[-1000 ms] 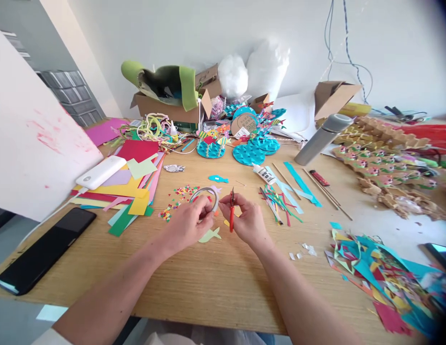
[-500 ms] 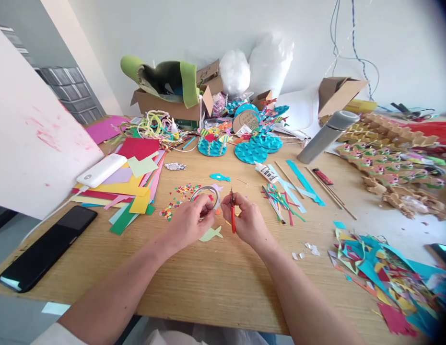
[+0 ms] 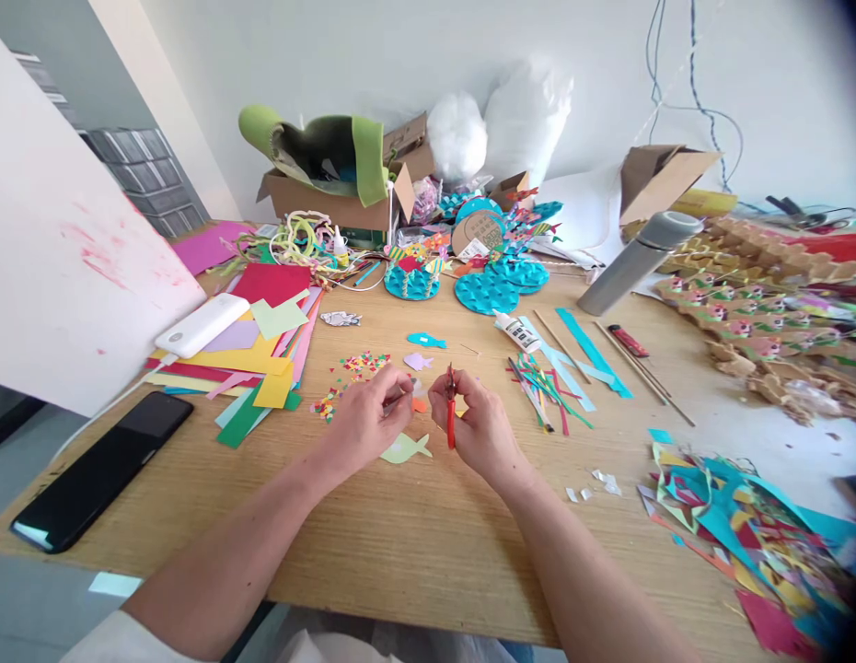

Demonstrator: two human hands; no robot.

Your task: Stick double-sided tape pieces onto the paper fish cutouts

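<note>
My left hand [image 3: 368, 419] is closed around a small tape roll [image 3: 402, 396], which shows only as a thin edge between its fingertips. Small red-handled scissors [image 3: 451, 425] sit in my right hand [image 3: 473, 425], blades pointing up. The two hands nearly touch over the wooden table [image 3: 414, 543]. Just below them lies a pale green paper fish [image 3: 405, 448], and an orange scrap [image 3: 419, 404] sits between them. Farther back are a purple paper fish [image 3: 418, 362], a blue paper fish [image 3: 426, 341] and a scatter of coloured confetti [image 3: 355, 366].
A black phone [image 3: 97, 474], a white power bank [image 3: 202, 325] and stacked coloured paper [image 3: 262, 368] lie at the left. To the right are a glue bottle [image 3: 516, 331], paper strips [image 3: 549, 387], a grey flask [image 3: 635, 262] and a heap of scraps [image 3: 738, 525]. A cardboard box [image 3: 331, 198] stands at the back.
The tape roll, seen earlier as an upright ring above my left fingers, is now turned edge-on and mostly hidden in the hand. Both hands stay in the same spot.
</note>
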